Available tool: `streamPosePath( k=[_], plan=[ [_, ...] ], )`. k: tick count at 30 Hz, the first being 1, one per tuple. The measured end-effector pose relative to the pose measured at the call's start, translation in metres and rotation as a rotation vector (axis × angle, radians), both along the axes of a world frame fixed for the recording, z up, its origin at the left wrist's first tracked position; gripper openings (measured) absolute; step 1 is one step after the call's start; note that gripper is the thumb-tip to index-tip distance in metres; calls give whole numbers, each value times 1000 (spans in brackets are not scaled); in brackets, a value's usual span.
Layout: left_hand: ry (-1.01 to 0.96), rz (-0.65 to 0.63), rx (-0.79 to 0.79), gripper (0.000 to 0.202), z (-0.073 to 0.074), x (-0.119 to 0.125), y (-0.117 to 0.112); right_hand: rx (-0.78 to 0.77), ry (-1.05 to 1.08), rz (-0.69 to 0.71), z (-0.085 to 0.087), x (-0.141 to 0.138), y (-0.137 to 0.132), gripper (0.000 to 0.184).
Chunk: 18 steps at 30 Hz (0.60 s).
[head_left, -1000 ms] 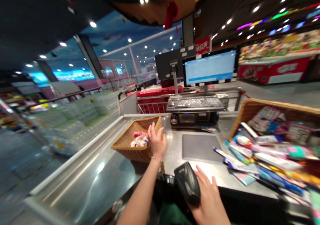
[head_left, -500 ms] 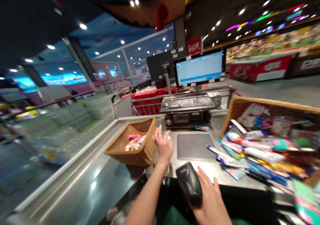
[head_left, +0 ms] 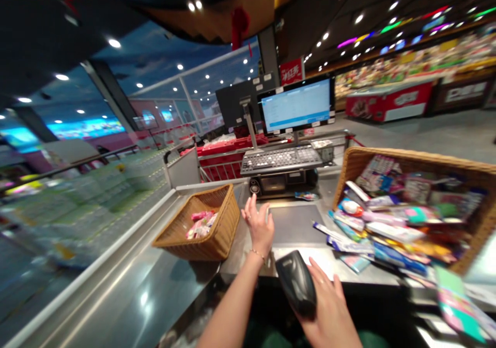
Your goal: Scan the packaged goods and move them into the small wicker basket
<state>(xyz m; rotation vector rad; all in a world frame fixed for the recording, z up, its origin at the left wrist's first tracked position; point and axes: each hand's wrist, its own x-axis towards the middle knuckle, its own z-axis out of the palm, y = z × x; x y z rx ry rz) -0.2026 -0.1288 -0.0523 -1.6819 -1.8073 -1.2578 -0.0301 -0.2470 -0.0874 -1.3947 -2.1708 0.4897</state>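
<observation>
My left hand (head_left: pixel 260 228) hangs over the counter between the small wicker basket (head_left: pixel 228 219) and the dark grey mat (head_left: pixel 298 226). Its fingers are spread and slightly curled, with nothing held in them. In my right hand (head_left: pixel 329 309) is a black barcode scanner (head_left: pixel 296 283), pointing up and to the left; the grip itself is partly hidden. Just beyond the scanner, white paper (head_left: pixel 318 257) lies on the counter. Inside the small basket are several pink and white packets (head_left: pixel 201 225).
A large wicker basket (head_left: pixel 426 157) on the right holds toothpaste boxes and packaged goods, some spilling over its front. Behind the mat stand a keyboard (head_left: pixel 281 158) and a lit monitor (head_left: pixel 298 105). A metal counter edge (head_left: pixel 96 265) runs along the left.
My left hand has moved slightly right, away from the small basket and toward the mat. My right hand still holds the scanner, almost unmoved. The view has turned a little to the right.
</observation>
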Motion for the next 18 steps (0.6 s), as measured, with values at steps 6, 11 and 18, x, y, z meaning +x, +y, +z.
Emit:
streamPosePath(
  k=[6, 11, 18],
  plan=[
    [8, -24, -37, 30, -4, 12, 2, -14, 9, -31, 0, 7, 0, 52],
    [16, -69, -45, 32, -7, 27, 5, -3, -32, -57, -3, 13, 0, 52],
    [14, -123, -43, 31, -11, 47, 10, 72, -52, -101, -10, 25, 2, 53]
  ],
)
